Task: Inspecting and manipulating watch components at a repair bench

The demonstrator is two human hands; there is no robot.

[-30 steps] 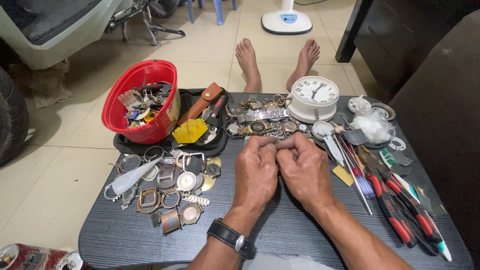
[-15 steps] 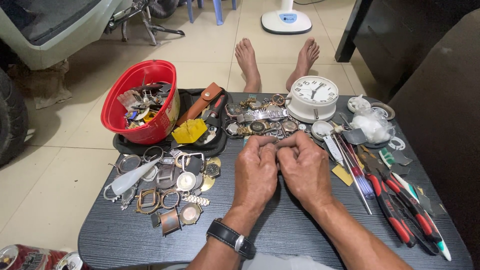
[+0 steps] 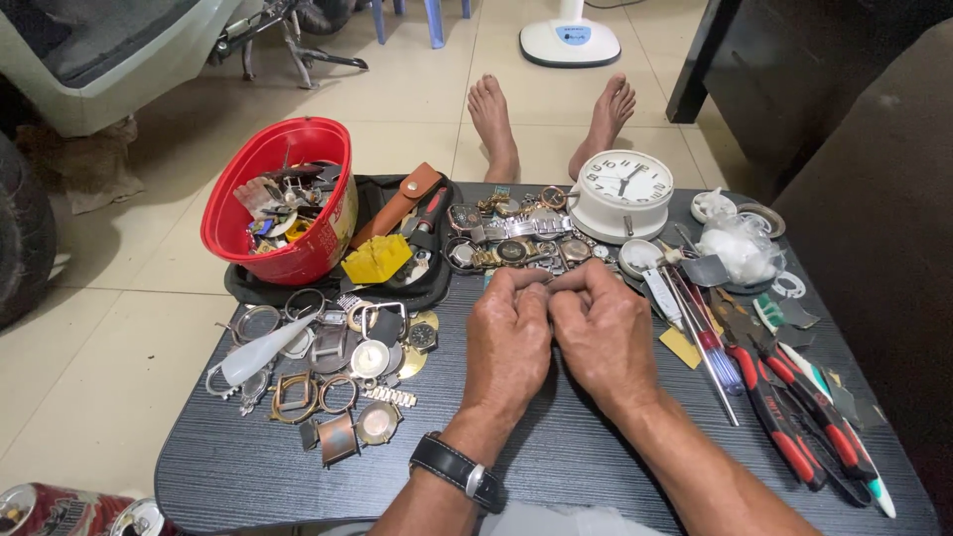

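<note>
Unmoved: small part [image 3: 549, 281] between fingertips [image 3: 536, 278].

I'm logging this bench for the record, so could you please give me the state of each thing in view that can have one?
Left hand: fingers curled, fingertips meeting the right hand's; what they pinch is too small to tell.
Right hand: the same, knuckles up.
Red bowl: tilted, full of small parts.
White clock: lying face up.
Wristwatch: strapped on the left wrist.
Red-handled pliers: lying flat, closed.
Black tray: holding the bowl and tools.
</note>
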